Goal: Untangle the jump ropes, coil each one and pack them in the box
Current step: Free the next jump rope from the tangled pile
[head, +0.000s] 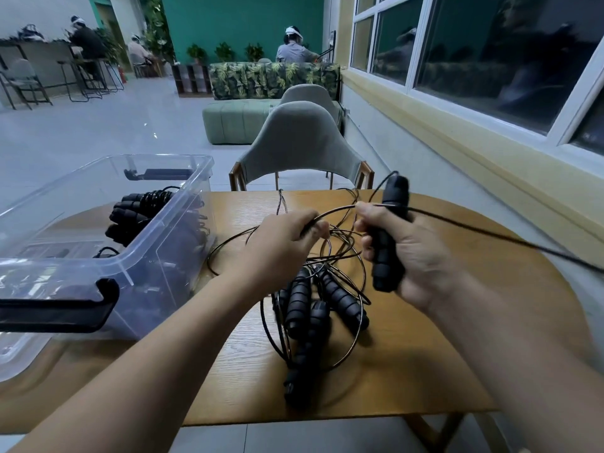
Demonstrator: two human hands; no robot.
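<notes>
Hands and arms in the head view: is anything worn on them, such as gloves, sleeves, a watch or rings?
Nothing worn shows. The left hand and right hand are bare, with no gloves. Both the left forearm and right forearm are bare to the frame edge, with no sleeve, watch or band. There are no rings on the fingers that show.

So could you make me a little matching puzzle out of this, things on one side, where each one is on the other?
Things:
1. raised black handle
2. loose handles
3. clear box
4. grey chair

Places:
A. beyond the far edge of the table
B. lying tangled on the table
C. on the table's left, with coiled ropes inside
D. held upright above the table

Pairs: 1-D, 2-B, 3-C, 4-A.
</notes>
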